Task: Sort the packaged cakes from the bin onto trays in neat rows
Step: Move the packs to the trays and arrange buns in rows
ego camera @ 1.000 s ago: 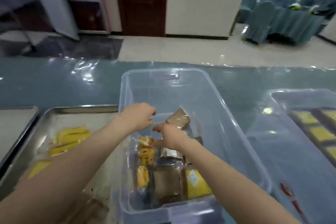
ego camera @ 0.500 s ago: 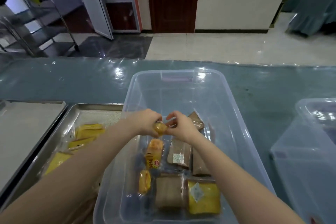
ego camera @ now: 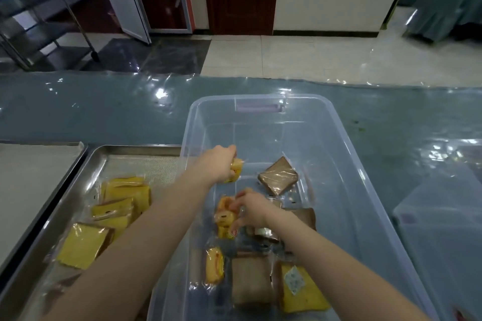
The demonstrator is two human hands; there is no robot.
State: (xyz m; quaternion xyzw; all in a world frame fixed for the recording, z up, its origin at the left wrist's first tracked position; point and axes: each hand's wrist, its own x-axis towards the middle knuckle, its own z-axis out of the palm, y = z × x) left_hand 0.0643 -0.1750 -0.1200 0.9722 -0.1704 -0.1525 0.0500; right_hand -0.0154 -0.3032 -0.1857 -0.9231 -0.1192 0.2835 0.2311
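Observation:
A clear plastic bin [ego camera: 347, 164] stands in front of me and holds several packaged cakes. My left hand [ego camera: 217, 164] is shut on a small yellow cake [ego camera: 236, 171], raised near the bin's left wall. Lower down, my right hand [ego camera: 251, 207] pinches an orange-yellow wrapped cake [ego camera: 224, 217] that lies on the pile. A brown cake [ego camera: 278, 176] rests alone behind the pile, and another brown cake [ego camera: 251, 284] and a yellow square cake [ego camera: 300, 292] lie at the near end. The metal tray [ego camera: 135, 150] to the left carries several yellow cakes [ego camera: 125, 200].
A second metal tray [ego camera: 34, 172] lies at the far left. Another clear bin [ego camera: 443, 229] stands at the right edge. The table has a shiny blue-green cover [ego camera: 104, 107]. Beyond it are a tiled floor, a metal cart and doors.
My hands, which met over one small cake, have parted. The left keeps that cake and has shifted left and back; the right has dropped onto another cake in the pile.

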